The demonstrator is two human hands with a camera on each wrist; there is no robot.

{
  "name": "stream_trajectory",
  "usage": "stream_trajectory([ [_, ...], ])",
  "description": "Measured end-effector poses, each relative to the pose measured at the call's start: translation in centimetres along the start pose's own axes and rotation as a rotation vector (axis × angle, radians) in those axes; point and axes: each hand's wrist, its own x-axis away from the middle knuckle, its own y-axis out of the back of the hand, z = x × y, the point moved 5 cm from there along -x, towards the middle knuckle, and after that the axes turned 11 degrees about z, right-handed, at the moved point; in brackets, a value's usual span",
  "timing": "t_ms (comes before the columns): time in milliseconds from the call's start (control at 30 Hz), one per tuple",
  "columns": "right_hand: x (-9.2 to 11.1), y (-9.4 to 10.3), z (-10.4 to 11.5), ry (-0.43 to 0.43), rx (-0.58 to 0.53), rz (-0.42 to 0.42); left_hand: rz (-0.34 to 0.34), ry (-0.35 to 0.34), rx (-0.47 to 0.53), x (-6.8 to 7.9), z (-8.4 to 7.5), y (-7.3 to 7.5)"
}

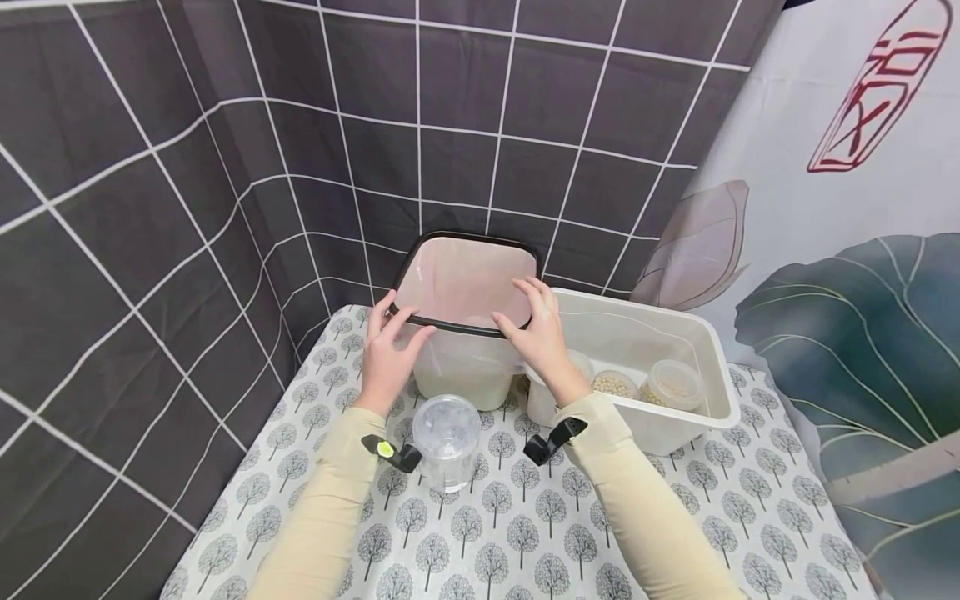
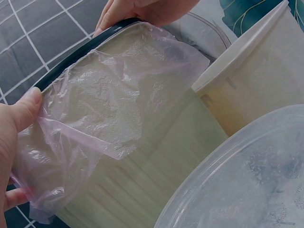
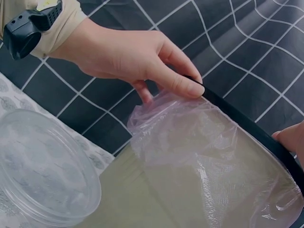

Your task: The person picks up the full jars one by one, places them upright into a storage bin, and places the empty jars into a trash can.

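A light-coloured trash can (image 1: 468,379) stands against the tiled backdrop. A thin pink trash bag (image 1: 467,279) lines it and folds over its outside, wrinkled in both wrist views. Round the mouth runs a black rim ring (image 1: 465,326), over the bag. My left hand (image 1: 385,360) grips this ring at the front left corner, thumb on the ring and one finger against the bag (image 3: 190,142). At the front right my right hand (image 1: 543,337) holds the ring, its thumb (image 3: 285,137) on it and its fingers over the opening.
A clear lidded tub (image 1: 447,433) stands before the can. On the right, a long white bin (image 1: 720,392) holds several round containers, including a clear-lidded jar (image 1: 675,385). A white container (image 1: 542,406) is partly hidden by my right arm. The tablecloth (image 1: 491,533) has a tree print.
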Motion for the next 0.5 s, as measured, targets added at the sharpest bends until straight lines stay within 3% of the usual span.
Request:
stream_trajectory([
  [300, 0.23, -0.04, -0.16, 0.027, -0.002, -0.022, -0.002, 0.000, -0.005, 0.04, 0.25, -0.13],
  [500, 0.46, -0.06, 0.02, 0.110, 0.011, -0.073, 0.001, -0.001, 0.003, -0.02, 0.46, -0.16],
])
